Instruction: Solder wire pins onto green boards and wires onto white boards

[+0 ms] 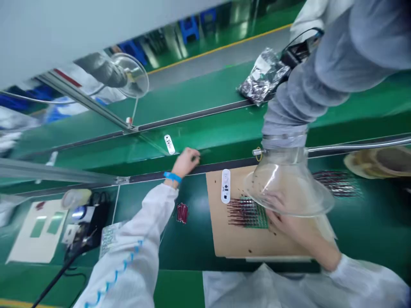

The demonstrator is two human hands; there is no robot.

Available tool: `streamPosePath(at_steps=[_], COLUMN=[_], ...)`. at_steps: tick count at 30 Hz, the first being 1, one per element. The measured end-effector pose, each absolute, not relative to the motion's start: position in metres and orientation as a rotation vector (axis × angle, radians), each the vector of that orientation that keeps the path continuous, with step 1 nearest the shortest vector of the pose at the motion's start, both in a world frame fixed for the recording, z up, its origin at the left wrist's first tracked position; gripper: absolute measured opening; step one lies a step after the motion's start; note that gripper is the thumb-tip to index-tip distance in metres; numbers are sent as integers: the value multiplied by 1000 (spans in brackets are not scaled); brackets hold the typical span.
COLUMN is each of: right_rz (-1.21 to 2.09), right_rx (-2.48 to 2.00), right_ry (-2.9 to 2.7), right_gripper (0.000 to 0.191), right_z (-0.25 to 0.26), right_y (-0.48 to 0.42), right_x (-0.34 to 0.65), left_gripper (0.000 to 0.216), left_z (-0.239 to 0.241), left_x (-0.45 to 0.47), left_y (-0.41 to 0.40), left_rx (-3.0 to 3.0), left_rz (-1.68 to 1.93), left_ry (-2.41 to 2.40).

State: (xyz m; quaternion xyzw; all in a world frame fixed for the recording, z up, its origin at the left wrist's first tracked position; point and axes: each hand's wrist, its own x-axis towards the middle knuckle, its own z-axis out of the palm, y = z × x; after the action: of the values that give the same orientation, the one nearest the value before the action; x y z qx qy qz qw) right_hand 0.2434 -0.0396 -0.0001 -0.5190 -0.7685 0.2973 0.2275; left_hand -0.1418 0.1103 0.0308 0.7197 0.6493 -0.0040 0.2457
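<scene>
Head view: near the front edge of the green table (192, 239), the right hand (284, 216) lies open and flat on a green circuit board with red wires (247, 212). The board rests on a brown cardboard sheet (244, 244) under a clear funnel-shaped hood (289, 188). At the table's far edge, the left hand (188, 160) touches the dark rail (224, 164) with curled fingers; I cannot tell if it holds something.
</scene>
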Motion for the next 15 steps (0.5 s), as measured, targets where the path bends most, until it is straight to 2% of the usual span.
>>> streamPosePath(at_steps=[3,6,8,11,15], right_rz=[736,736,689,625,530], right_rx=[-1190,-1081,-1025,-934,-891], right_ry=[-2313,-2341,-2342,-2382,-2453], right_gripper=[34,35,32,31,43], right_z=[-10,-20,-29,-42,-42], right_y=[-14,-8,-11,-15,-15], right_x=[247,247,249,251,246], left_gripper=[47,63,60,43,35], left_z=[35,32,26,23,26], left_x=[-201,-232,-238,-240,-225], left_y=[135,156,164,162,128], left_rx=[1665,1401,1345,1373,1602], left_rz=[15,49,105,175,237], left_ry=[2384,2691,2750,2744,2582])
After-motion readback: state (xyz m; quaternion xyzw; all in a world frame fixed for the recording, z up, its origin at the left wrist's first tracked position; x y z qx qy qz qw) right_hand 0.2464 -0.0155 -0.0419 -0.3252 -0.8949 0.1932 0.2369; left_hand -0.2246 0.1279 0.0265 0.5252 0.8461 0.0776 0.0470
